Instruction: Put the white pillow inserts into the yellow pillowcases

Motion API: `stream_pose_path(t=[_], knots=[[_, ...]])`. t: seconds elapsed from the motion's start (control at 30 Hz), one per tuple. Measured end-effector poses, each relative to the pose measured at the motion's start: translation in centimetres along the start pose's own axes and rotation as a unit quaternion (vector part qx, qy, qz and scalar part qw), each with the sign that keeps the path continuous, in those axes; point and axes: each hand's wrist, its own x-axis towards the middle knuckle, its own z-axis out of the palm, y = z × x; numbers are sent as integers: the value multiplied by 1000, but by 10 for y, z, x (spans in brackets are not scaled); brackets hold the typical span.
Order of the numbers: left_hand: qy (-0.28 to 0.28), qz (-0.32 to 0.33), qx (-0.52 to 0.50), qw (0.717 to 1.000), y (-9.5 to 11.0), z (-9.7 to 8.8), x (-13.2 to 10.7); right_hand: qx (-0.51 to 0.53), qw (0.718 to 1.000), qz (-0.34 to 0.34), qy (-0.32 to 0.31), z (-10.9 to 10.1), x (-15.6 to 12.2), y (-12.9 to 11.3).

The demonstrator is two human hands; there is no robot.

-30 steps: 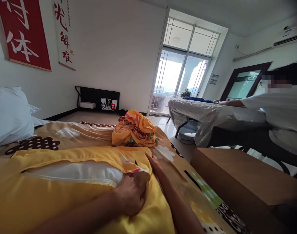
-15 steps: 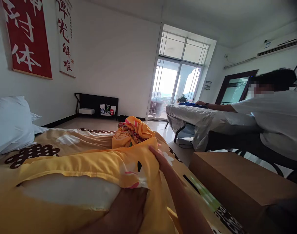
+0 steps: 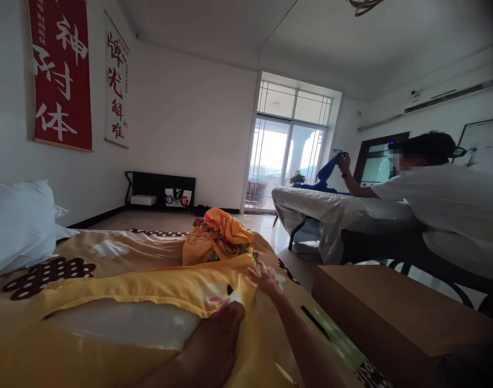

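Observation:
A yellow pillowcase (image 3: 149,275) with a printed animal face lies on the bed, and a white pillow (image 3: 129,323) shows through its long opening. At the right end of that opening, my left hand (image 3: 216,342) is closed with knuckles bent over the edge of the cloth. Its fingertips are hidden. My right hand (image 3: 267,279) is at the pillowcase's far right corner, fingers apart, close against the fabric. Just beyond lies a crumpled orange patterned cloth (image 3: 217,237).
The bed carries a brown patterned sheet (image 3: 149,245) and white pillows (image 3: 20,226) at left. A cardboard box (image 3: 391,302) stands at right. Behind it, a person (image 3: 436,199) at a plastic-covered bed (image 3: 335,210) holds up blue cloth (image 3: 329,170). A black shelf (image 3: 157,188) stands by the wall.
My left hand has come out from under the pillowcase edge, its knuckles now showing. My right fingers have loosened from the corner. The other person has lifted the blue cloth; my view has tilted up.

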Motion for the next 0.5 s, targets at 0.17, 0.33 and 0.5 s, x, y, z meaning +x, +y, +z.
stream_pose_path(t=[0.17, 0.33, 0.5], knots=[[11, 25, 28, 999, 3, 0, 15, -87, 939, -194, -271, 2, -56, -31], [-35, 16, 67, 997, 5, 5, 15, -243, 900, -278, -230, 22, -90, -48], [-16, 23, 66, 997, -16, 18, 27, -306, 923, -224, -69, 20, -73, -48]])
